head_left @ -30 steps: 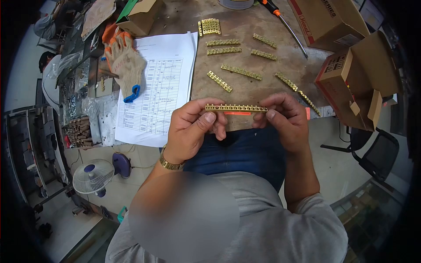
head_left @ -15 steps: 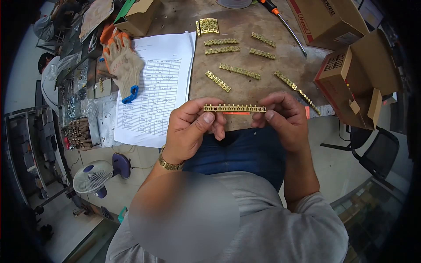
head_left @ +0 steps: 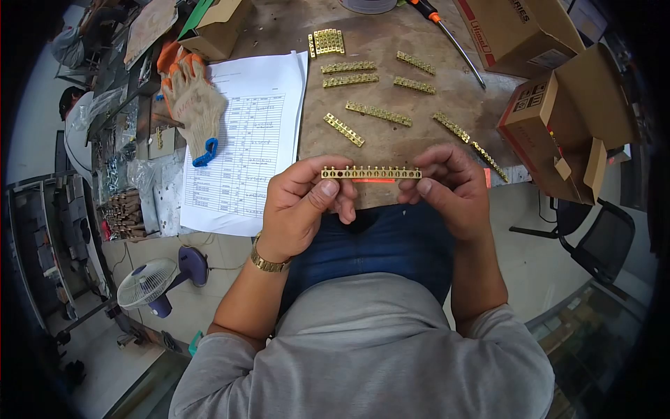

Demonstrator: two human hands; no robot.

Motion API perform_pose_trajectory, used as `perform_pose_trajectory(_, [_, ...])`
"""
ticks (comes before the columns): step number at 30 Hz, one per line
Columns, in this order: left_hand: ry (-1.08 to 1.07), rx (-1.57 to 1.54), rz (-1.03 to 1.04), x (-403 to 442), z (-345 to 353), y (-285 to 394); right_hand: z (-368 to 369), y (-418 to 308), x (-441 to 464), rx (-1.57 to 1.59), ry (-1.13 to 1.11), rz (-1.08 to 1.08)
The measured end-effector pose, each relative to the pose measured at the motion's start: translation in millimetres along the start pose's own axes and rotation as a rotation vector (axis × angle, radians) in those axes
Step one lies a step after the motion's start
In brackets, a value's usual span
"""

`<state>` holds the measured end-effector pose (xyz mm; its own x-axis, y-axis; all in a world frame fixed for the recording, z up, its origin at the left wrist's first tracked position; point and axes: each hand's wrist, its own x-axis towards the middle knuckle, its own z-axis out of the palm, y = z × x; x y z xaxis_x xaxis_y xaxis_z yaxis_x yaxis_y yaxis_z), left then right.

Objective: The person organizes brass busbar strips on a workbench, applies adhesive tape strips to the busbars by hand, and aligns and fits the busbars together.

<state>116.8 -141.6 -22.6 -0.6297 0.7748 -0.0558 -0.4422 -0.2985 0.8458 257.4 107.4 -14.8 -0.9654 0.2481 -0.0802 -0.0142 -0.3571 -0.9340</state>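
A brass terminal bar (head_left: 371, 174), with a row of holes along its face and small screws along its top, is held level above the table's near edge. My left hand (head_left: 307, 199) pinches its left end between thumb and fingers. At the right end, my right hand (head_left: 452, 190) grips it the same way. Beyond my hands more brass bars lie on the table, among them a short bar (head_left: 344, 130), a longer bar (head_left: 379, 114) and a pair end to end (head_left: 451, 128). Further back sits a tight group of bars (head_left: 328, 42).
Printed sheets (head_left: 241, 140) lie at left, with a work glove (head_left: 192, 98) on their edge. A screwdriver (head_left: 457, 49) rests at the back right near a cardboard box (head_left: 520, 31). An open carton (head_left: 534, 115) stands at right; a fan (head_left: 148, 283) is on the floor.
The bar has rolled slightly, so its holed face shows more. Both hands keep their hold. The whole view has shifted a little.
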Motion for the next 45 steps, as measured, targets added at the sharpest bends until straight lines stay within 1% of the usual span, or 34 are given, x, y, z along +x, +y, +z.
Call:
perform_pose_trajectory(30, [0.008, 0.009, -0.012, 0.5, 0.5, 0.5, 0.8, -3.0, 1.1, 0.018, 0.008, 0.028])
perform_pose_trajectory(45, [0.007, 0.003, -0.018, 0.4, 0.5, 0.2, -0.9, -1.4, 2.1, 0.008, -0.011, 0.0])
